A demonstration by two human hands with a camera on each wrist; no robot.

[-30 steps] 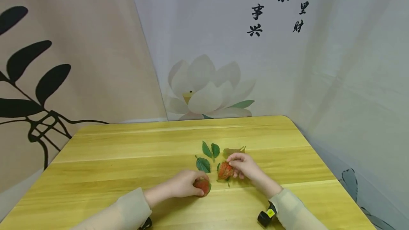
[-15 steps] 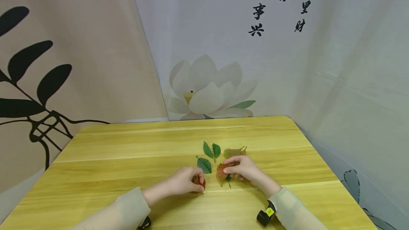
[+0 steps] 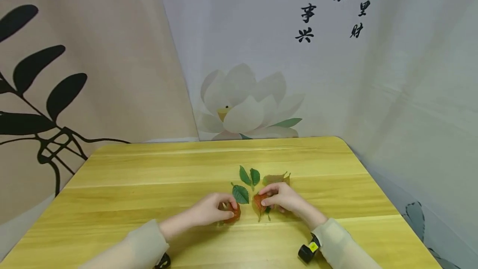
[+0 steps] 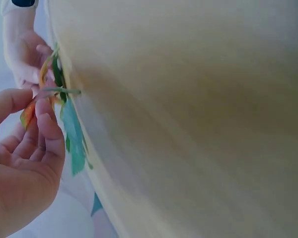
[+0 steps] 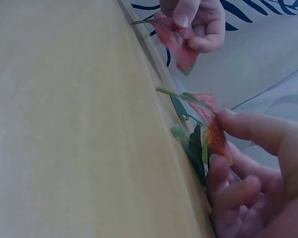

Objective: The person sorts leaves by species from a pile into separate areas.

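Observation:
My left hand [image 3: 213, 210] pinches a red leaf [image 3: 234, 215] between thumb and fingers, near the middle of the table. In the left wrist view this leaf [image 4: 29, 115] shows orange and green at its tip, and its thin stem points away from the palm. My right hand [image 3: 284, 196] pinches an orange-red leaf [image 3: 259, 203], its stem toward the near edge. The right wrist view shows that leaf [image 5: 206, 106] held between thumb and fingers over green leaves [image 5: 194, 148]. A small dark green leaf [image 3: 267, 210] is partly hidden under the right hand.
On the wooden table [image 3: 149, 169], a toothed green leaf [image 3: 240, 194] lies between the hands. Behind it is a pair of smaller green leaves [image 3: 245, 176]. A yellow-brown leaf [image 3: 274, 179] lies beyond the right hand. Printed curtains [image 3: 239, 53] hang behind the table.
The red leaf in my left hand has been turned and shifted slightly left. The orange-red leaf has swung so its stem points toward me, and my right thumb now lies over it.

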